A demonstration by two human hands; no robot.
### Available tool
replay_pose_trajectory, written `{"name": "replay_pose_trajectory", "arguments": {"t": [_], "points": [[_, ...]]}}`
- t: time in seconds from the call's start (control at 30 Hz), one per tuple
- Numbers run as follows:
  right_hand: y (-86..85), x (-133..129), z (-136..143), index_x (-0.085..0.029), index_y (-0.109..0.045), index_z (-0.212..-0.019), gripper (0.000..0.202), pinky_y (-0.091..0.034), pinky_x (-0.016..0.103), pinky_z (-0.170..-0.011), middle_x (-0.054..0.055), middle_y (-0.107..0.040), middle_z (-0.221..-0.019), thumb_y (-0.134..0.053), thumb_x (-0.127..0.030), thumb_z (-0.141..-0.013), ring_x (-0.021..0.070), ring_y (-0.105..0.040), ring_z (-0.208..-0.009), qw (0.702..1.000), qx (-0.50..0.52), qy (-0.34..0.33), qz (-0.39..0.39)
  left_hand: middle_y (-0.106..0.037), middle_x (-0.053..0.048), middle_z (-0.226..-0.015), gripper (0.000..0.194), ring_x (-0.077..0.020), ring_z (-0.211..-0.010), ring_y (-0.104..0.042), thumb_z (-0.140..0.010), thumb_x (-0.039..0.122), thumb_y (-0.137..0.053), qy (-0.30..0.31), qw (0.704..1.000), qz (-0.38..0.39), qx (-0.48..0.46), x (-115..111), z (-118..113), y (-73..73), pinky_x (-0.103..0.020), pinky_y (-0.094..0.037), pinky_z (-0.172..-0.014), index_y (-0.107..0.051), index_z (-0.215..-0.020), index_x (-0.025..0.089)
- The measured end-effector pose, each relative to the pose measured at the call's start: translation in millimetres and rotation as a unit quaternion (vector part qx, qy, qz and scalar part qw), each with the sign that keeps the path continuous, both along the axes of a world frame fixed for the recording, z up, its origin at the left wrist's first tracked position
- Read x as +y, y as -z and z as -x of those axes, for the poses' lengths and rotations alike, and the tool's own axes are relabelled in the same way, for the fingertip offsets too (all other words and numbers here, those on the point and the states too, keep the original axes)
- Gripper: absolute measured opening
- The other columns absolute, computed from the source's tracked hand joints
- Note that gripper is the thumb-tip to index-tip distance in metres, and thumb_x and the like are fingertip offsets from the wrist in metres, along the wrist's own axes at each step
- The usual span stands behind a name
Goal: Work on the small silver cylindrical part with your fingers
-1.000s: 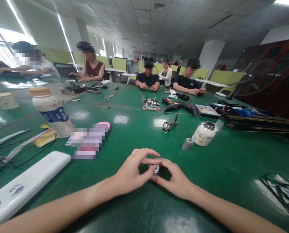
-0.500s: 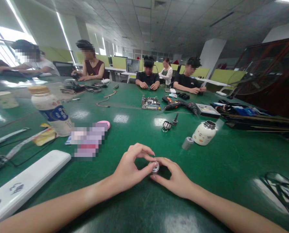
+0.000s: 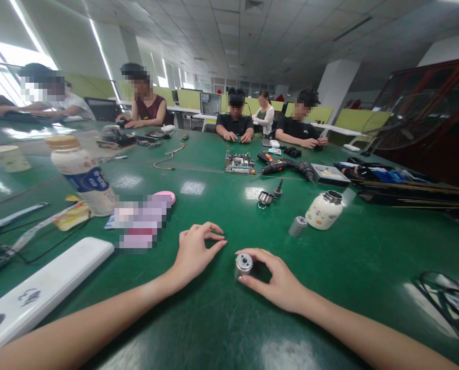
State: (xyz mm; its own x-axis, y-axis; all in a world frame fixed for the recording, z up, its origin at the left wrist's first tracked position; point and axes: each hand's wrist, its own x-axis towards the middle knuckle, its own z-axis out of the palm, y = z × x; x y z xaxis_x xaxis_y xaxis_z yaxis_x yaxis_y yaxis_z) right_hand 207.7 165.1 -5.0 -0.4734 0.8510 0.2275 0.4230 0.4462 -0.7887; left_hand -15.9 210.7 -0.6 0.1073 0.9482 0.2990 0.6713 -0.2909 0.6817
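Observation:
A silver metal cylinder (image 3: 243,265) stands upright on the green table, its round top with small holes facing up. My right hand (image 3: 272,277) grips it from the right between thumb and fingers. To its left, my left hand (image 3: 200,251) hovers over the table with its fingers apart and nothing in them. A second metal cylinder (image 3: 298,226) stands beyond my right hand, beside an open cream bottle (image 3: 325,210). Farther back lie a small metal cup-like part (image 3: 265,198) and a dark metal fitting (image 3: 278,189).
At the left are a white power strip-like case (image 3: 48,293), a pink and purple item (image 3: 142,226) and a drink bottle (image 3: 83,177). Toward the back lie a circuit board (image 3: 240,163) and power drills (image 3: 275,167). Cables (image 3: 445,298) lie at right. Several people sit beyond.
My left hand has let go of the cylinder and moved away to the left. My right hand has stayed around it, and the cylinder's top now shows fully.

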Motion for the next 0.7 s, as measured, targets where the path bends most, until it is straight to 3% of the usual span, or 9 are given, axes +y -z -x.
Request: {"name": "replay_pose_trajectory", "arguments": {"t": [0.2,0.37,0.53,0.7], "points": [[4.0,1,0,-0.027,-0.061,-0.124,0.042,-0.048,0.039,-0.093,0.004,-0.069,-0.114,-0.072,-0.032,-0.084,0.0231,-0.063,-0.102,1.000,0.000,0.002,-0.007,-0.073,-0.002,-0.088,0.018,-0.0192,-0.086,-0.073,-0.080,0.028,-0.074,0.075,0.968,-0.085,-0.222,-21,-17,-15.0,-0.033,-0.055,-0.083,-0.060,-0.088,0.020],[5.3,1,1,-0.025,-0.061,-0.122,0.039,-0.047,0.039,-0.093,0.004,-0.069,-0.117,-0.071,-0.031,-0.085,0.0229,-0.062,-0.104,1.000,0.017,-0.003,-0.023,-0.069,-0.001,-0.089,0.014,-0.0171,-0.087,-0.069,-0.080,0.024,-0.075,0.157,0.965,-0.092,-0.188,-41,-27,-16.4,-0.029,-0.057,-0.079,-0.063,-0.088,0.021],[3.5,1,2,-0.027,-0.060,-0.122,0.037,-0.047,0.038,-0.093,0.003,-0.069,-0.117,-0.070,-0.029,-0.086,0.0220,-0.063,-0.104,1.000,0.019,-0.009,-0.022,-0.069,-0.002,-0.091,0.010,-0.0181,-0.088,-0.067,-0.084,0.022,-0.071,0.184,0.968,-0.100,-0.136,-42,-25,-9.5,-0.032,-0.056,-0.079,-0.064,-0.091,0.023],[4.7,1,1,-0.025,-0.061,-0.121,0.037,-0.047,0.039,-0.094,0.004,-0.069,-0.115,-0.071,-0.029,-0.085,0.0224,-0.063,-0.104,0.999,0.025,-0.007,-0.024,-0.067,-0.003,-0.094,0.012,-0.0183,-0.092,-0.065,-0.087,0.019,-0.066,0.191,0.965,-0.121,-0.133,-43,-24,-13.0,-0.032,-0.054,-0.081,-0.062,-0.097,0.023]]}}
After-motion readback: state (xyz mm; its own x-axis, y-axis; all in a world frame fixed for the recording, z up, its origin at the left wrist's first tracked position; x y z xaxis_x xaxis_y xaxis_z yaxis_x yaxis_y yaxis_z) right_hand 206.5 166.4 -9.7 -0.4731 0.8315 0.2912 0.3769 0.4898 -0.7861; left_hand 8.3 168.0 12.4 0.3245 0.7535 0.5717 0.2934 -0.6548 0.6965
